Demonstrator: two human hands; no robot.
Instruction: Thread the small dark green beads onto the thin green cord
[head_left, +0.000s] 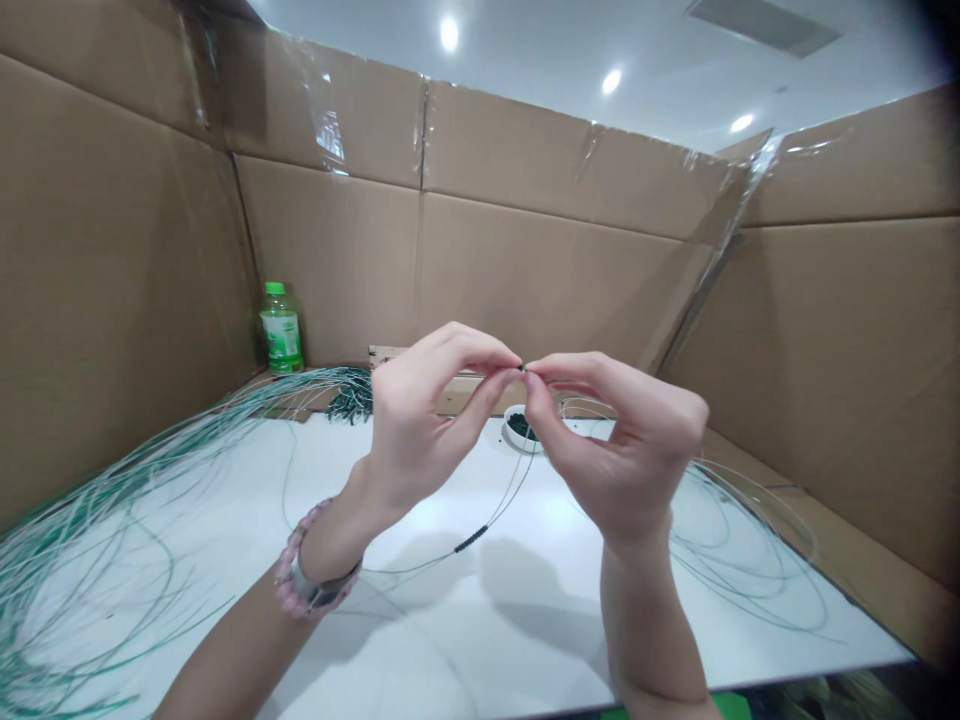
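My left hand (431, 415) and my right hand (619, 435) meet at their fingertips above the white board, each in a pinch. Between them shows a tiny dark piece (523, 368), too small to make out well; both hands touch it. Thin cord hangs down from near my right fingers to a short dark beaded section (471, 540), then runs left toward my left wrist. Behind the hands, a small white bowl (513, 440) holds small dark pieces.
Long green and white strands (165, 440) spread over the left side, with a dark green bundle (351, 397) behind. A green bottle (281, 330) stands at the back left. Loose cords (750, 570) lie at right. Cardboard walls (525, 250) surround the white board (420, 640).
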